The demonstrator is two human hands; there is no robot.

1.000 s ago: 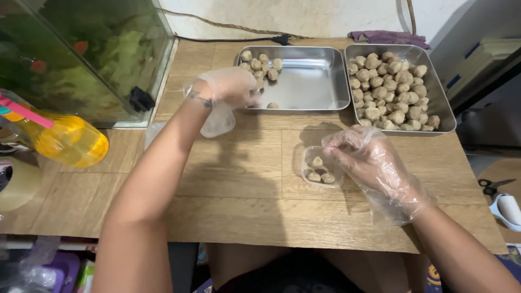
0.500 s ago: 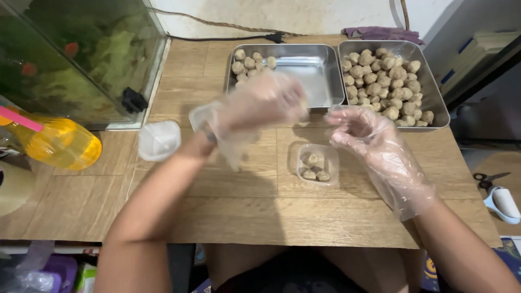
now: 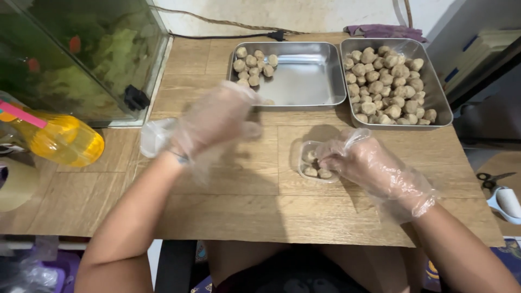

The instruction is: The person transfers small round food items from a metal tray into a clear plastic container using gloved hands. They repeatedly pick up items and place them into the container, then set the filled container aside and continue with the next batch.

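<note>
My right hand [image 3: 374,165], in a loose clear plastic glove, reaches down into a small clear plastic tub [image 3: 305,163] on the wooden table, its fingertips gathered on the brown balls [image 3: 310,171] inside. My left hand [image 3: 217,116], also gloved and blurred by motion, hovers above the table left of the tub, fingers loosely curled; what it holds is hidden. Behind them a steel tray [image 3: 309,81] holds several brown balls [image 3: 251,64] in its far left corner. A second steel tray [image 3: 440,103] to the right is full of them.
A stack of clear tubs [image 3: 153,137] sits under my left wrist. A glass fish tank [image 3: 81,59] stands at the left, with a yellow bottle [image 3: 59,141] and a tape roll [image 3: 16,184] in front. Scissors [image 3: 493,177] lie off the right edge, and a purple cloth [image 3: 382,30] lies at the back.
My left hand came back from the left tray toward the table's left middle. My right hand dropped from above the small tub down into it.
</note>
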